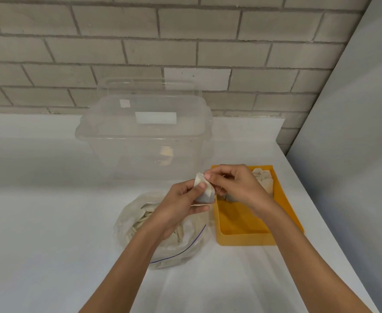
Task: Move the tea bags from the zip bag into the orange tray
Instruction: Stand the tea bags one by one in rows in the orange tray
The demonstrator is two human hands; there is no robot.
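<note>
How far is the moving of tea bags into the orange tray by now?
Done: a few tea bags lie at the far end of the tray. In hand: the left hand and right hand pinch one tea bag, raised between zip bag and tray. Left: many more remain in the zip bag.

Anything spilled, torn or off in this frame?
Nothing stands out. The zip bag lies open on the table with its tea bags inside, none loose beside it. The orange tray sits flat with some at its far end. Left hand and right hand pinch one tea bag that looks intact.
</note>
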